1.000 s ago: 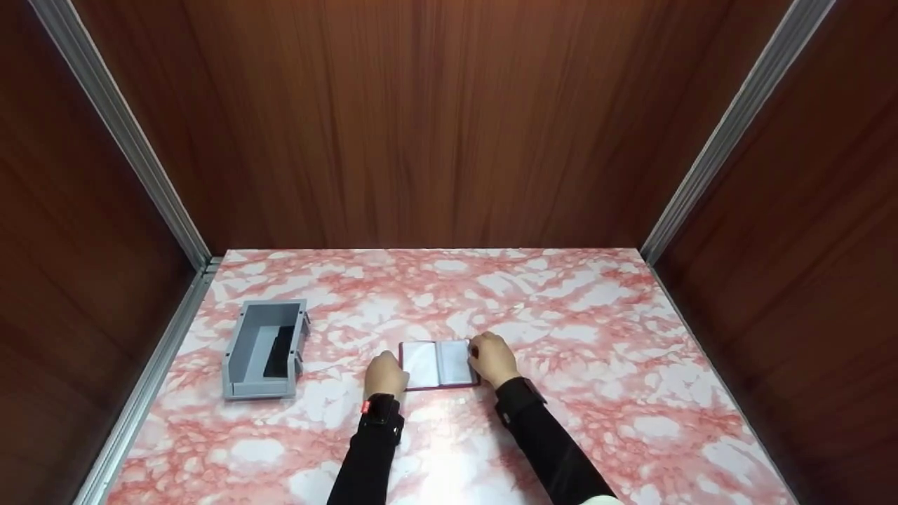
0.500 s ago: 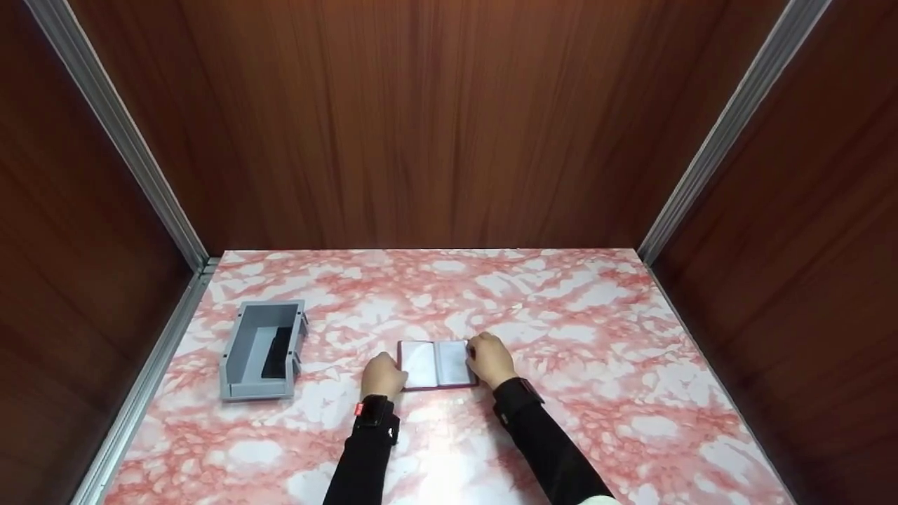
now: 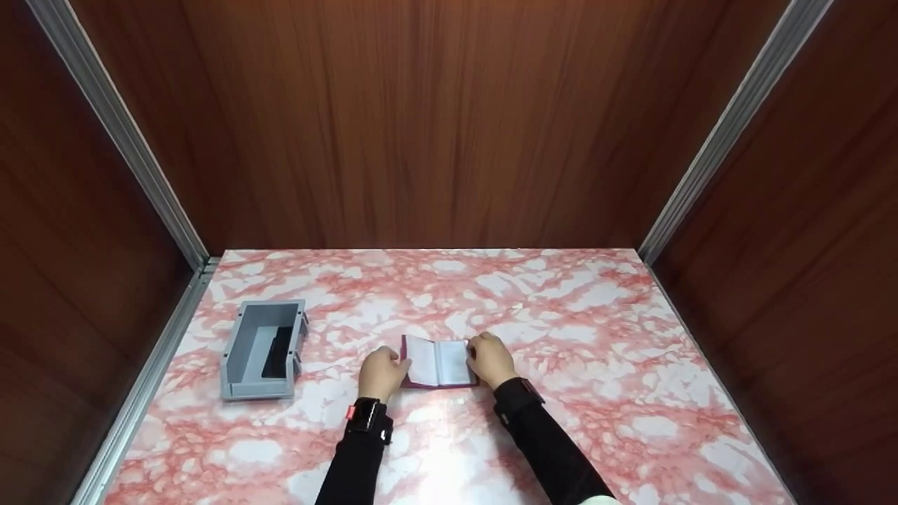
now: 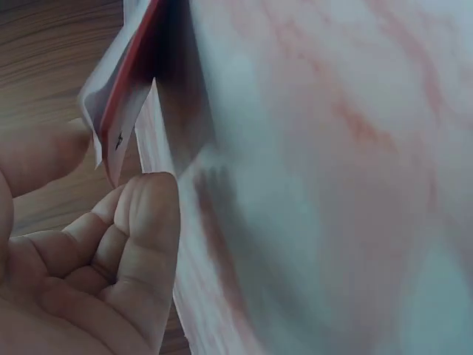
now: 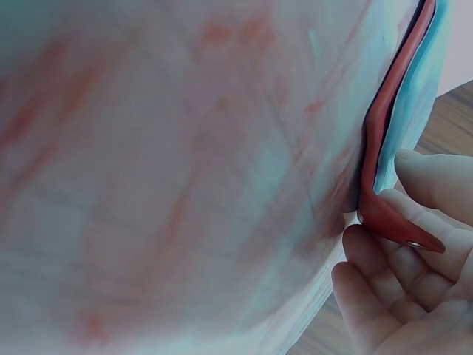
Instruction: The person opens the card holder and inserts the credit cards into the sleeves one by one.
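A small dark red card holder (image 3: pixel 438 362) lies spread on the table, its pale plastic sleeves facing up. Its left half is tilted up from the surface. My left hand (image 3: pixel 380 374) pinches the left edge; in the left wrist view the thumb (image 4: pixel 52 155) touches the sleeves (image 4: pixel 111 70), with curled fingers (image 4: pixel 148 222) at the red cover's edge. At the right edge, my right hand (image 3: pixel 492 359) grips the cover. The right wrist view shows a red closing flap (image 5: pixel 392 224) with a metal snap, between thumb and fingers.
A grey open-front bin (image 3: pixel 242 351) stands on the left of the table, with a flat black item (image 3: pixel 278 353) inside. Brown wood-grain panels (image 3: pixel 421 126) and metal rails (image 3: pixel 119 126) enclose the red-and-white marbled tabletop (image 3: pixel 589 308).
My left hand has shifted slightly left and lifted the holder's left half off the table, tilting its sleeves. My right hand stays at the right edge.
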Action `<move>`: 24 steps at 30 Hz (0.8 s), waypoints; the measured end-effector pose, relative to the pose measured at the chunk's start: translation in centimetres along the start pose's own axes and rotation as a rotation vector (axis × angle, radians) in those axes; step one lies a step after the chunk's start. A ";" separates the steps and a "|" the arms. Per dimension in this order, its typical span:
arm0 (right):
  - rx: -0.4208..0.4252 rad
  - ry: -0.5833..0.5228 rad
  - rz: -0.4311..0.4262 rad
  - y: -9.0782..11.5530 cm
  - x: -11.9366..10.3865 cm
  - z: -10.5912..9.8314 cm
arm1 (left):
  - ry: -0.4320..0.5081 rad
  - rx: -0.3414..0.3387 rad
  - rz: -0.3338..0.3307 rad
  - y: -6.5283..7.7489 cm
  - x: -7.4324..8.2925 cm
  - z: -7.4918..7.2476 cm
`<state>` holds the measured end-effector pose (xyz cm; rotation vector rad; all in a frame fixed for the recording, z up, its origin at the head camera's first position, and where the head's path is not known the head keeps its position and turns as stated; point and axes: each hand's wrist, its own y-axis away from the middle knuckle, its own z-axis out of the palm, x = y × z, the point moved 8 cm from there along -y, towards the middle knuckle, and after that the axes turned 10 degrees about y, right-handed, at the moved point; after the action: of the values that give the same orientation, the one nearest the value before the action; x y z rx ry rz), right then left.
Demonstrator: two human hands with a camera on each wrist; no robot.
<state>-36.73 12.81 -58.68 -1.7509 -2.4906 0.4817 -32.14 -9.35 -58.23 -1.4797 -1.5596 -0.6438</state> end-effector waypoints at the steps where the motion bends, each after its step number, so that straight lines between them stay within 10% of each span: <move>1: 0.000 -0.001 0.000 0.0 0.0 0.0 | 0.005 0.000 0.000 -0.1 0.2 -0.2; 15: -0.007 -0.018 -0.002 0.1 -0.1 -0.2 | -0.061 0.163 0.070 -2.3 2.1 -8.8; 24: 0.007 -0.030 -0.016 0.1 -0.1 -0.2 | -0.156 0.219 0.015 -3.7 0.6 -14.6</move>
<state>-36.59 12.83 -58.49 -1.7334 -2.5176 0.5184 -32.19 -21.87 -49.90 -1.4006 -1.6778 -0.3425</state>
